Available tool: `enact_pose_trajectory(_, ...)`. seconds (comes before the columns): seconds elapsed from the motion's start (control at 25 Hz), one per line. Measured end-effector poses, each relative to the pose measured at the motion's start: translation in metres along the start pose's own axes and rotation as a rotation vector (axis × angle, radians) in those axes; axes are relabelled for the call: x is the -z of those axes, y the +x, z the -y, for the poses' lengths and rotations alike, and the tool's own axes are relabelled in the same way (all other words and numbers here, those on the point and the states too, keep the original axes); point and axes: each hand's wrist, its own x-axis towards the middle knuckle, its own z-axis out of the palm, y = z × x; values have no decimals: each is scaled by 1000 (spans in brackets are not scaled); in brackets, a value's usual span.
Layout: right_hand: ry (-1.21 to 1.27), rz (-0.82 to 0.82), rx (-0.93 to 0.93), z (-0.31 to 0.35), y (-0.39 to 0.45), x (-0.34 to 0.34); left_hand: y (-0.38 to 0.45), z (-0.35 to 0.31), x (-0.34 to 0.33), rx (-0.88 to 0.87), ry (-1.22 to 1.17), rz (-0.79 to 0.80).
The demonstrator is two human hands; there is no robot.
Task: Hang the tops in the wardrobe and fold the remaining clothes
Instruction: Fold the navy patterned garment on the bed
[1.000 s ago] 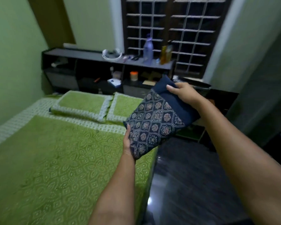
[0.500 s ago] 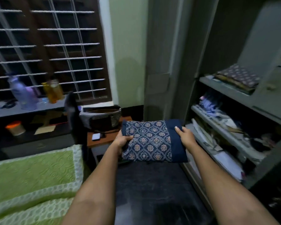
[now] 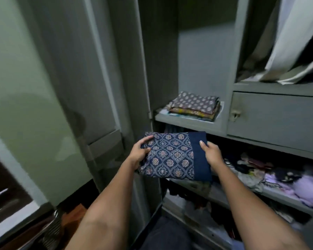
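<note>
outstretched, both hands (image 3: 175, 153) gripping folded cloth (image 3: 172, 156)

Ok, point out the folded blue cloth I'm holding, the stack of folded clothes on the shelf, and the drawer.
folded blue cloth (image 3: 173, 156), head view, middle of its patterned face.
stack of folded clothes (image 3: 194, 105), head view, the dotted top piece.
drawer (image 3: 276, 120), head view, its grey front panel.

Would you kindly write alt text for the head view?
Both hands, left hand and right hand, hold a folded navy patterned garment before an open wardrobe, below a shelf bearing a stack of folded clothes.
</note>
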Motion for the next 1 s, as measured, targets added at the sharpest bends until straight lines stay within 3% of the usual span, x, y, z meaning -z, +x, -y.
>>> enact_pose_trajectory(0.2, -37, -245, 40, 65, 76, 6, 145, -60, -18, -54, 128, 190)
enact_pose_trajectory(0.36, -134, -391, 91, 92, 166, 0, 257, -94, -35, -196, 207, 242)
enact_pose_trajectory(0.48, -172, -534, 141, 110, 237, -1, 332, -124, -60, -274, 141, 251)
enact_pose_trajectory(0.6, -230, -671, 63, 121, 306, 12, 402, -142, -94, -237, 147, 271)
enact_pose_trajectory(0.68, -496, -725, -94, 112, 343, 21, 444, -133, -115, -145, 220, 276)
enact_pose_trajectory(0.76, -871, -701, -183, 102, 373, 23, 476, -120, -140, -145, 631, 66)
enact_pose_trajectory(0.84, -1063, -638, -40, 102, 396, 13, 483, -114, -167, -458, 934, -188)
enact_pose_trajectory(0.92, -1089, -508, 55, 109, 418, -1, 484, -116, -196, -779, 960, -73)
enact_pose_trajectory(1.0, -1102, -346, -12, 102, 429, -13, 494, -107, -215, -747, 1080, 145)
